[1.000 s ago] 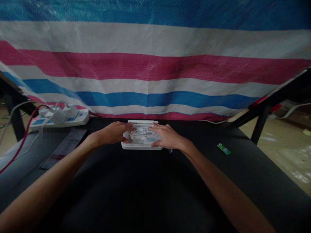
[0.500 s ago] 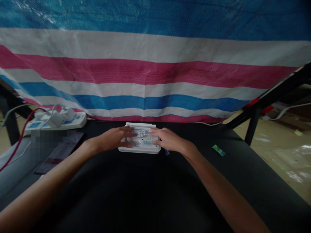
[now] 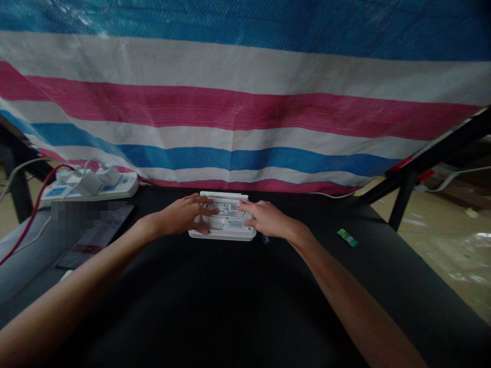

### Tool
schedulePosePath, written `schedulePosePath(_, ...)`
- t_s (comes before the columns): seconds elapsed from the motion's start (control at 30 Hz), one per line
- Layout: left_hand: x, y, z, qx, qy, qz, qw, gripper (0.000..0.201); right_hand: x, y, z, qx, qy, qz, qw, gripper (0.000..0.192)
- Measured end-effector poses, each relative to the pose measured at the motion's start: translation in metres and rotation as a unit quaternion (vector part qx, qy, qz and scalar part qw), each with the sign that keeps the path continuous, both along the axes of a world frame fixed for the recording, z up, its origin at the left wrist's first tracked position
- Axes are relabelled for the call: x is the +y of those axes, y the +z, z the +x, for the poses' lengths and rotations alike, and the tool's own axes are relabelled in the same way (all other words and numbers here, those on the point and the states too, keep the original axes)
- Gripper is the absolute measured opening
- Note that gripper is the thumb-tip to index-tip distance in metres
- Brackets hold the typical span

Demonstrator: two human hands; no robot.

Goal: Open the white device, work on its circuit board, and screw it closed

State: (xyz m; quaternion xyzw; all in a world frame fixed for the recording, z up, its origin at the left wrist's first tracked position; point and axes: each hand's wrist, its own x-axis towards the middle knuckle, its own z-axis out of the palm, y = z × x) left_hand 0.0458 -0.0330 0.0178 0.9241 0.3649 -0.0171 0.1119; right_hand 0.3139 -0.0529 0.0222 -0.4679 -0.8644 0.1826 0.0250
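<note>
A white router lies with its underside up near the back of the black table, showing vent holes and printed labels. My left hand grips its left side, thumb low near the vents and fingertips on the label area. On the opposite side, my right hand holds the right edge, with fingertips on the upper face and the thumb near the lower right corner. Parts of both side edges are hidden under the hands. A small dark item shows just below the right hand; its kind is unclear.
A power strip with white plugs and cables stands at back left. A dark phone-like slab lies before it. A small green packet is on the right of the table. Striped plastic sheeting hangs behind.
The camera view has shifted slightly. Both hands stay on the router, with only slight finger movement visible.
</note>
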Motion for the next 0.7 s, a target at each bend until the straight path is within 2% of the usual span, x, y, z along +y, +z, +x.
schedulePosePath(0.27,0.005,-0.004,-0.003,-0.014,-0.01,-0.008,1.0,0.056,0.0,0.003,0.001,-0.015,-0.008,0.006,1.0,0.054)
schedulePosePath(0.4,0.006,-0.007,-0.006,-0.034,-0.017,-0.012,0.999,0.057,0.003,0.007,0.008,0.004,0.01,-0.02,1.0,0.06)
schedulePosePath(0.5,0.007,-0.008,-0.008,-0.032,-0.027,-0.018,0.999,0.051,0.004,0.009,0.01,0.009,0.02,-0.039,0.999,0.066)
schedulePosePath(0.7,0.009,-0.007,-0.009,-0.018,-0.031,-0.028,0.999,0.047,0.004,0.009,0.008,0.008,0.018,-0.042,0.999,0.067)
